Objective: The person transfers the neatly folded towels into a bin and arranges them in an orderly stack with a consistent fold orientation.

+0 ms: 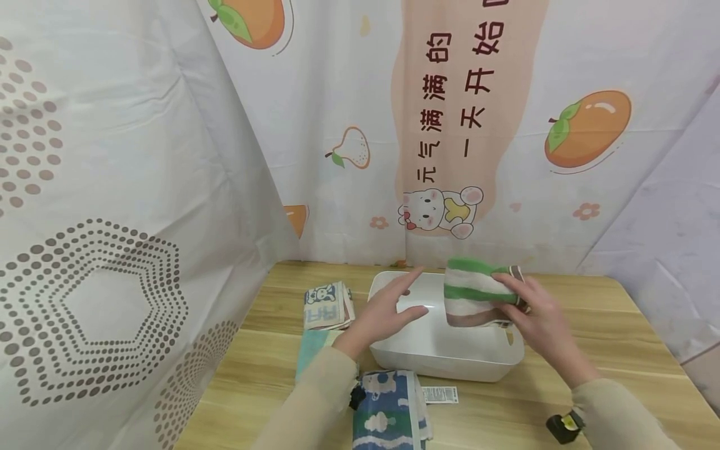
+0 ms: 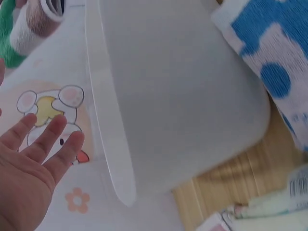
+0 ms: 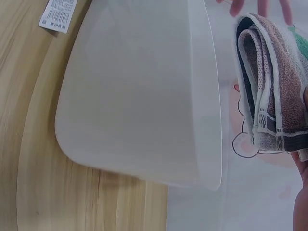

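In the head view my right hand [image 1: 534, 310] pinches a folded striped towel [image 1: 475, 290] by its right end, thumb and fingers on either face. Green, white and brown bands run across it, and the right wrist view shows its stacked layers. The towel hangs over the right part of a white plastic bin [image 1: 450, 365]. Above the bin's left side is my left hand [image 1: 388, 312], fingers spread and holding nothing. The left wrist view also shows that hand [image 2: 29, 168] beside the bin's wall [image 2: 183, 106].
Left of the bin lies a folded cream and blue towel [image 1: 322, 306] above a teal cloth [image 1: 315, 353]. A blue patterned towel [image 1: 382, 412] lies in front, with a paper label [image 1: 440, 395] beside it. A printed curtain [image 1: 337, 206] hangs behind the wooden table [image 1: 585, 337].
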